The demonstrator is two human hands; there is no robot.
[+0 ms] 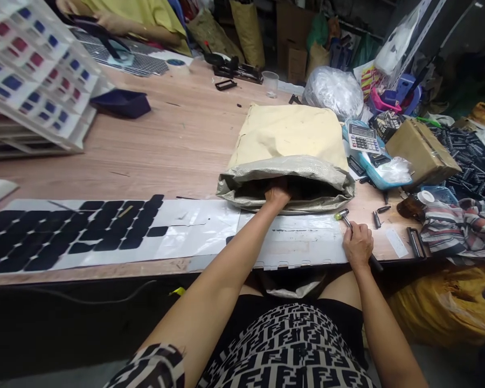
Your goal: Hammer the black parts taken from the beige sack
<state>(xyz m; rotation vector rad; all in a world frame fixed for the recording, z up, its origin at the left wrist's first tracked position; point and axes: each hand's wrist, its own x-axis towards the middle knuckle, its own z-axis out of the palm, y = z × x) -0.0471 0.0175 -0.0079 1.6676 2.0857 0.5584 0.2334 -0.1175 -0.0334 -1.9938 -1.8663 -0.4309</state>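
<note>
A cream woven sack (291,129) lies on the table with its rolled grey mouth facing me. My left hand (278,193) reaches into that mouth; its fingers are hidden in the dark inside, so whether they grip anything does not show. To the right of the sack, my right hand (358,245) is closed around the handle of a small hammer (342,214) near the table's front edge. The hammer's head, with a yellow-green part, points towards the sack. Small black pieces (376,219) lie just beyond this hand.
Black rounded pads (109,226) in rows cover a white sheet at left. A white rack (28,75) and a purple tray (123,103) stand beyond. On the right are a calculator (362,138), a cardboard box (422,151) and a lidded jar (414,206). Another person's hands (111,22) work far left.
</note>
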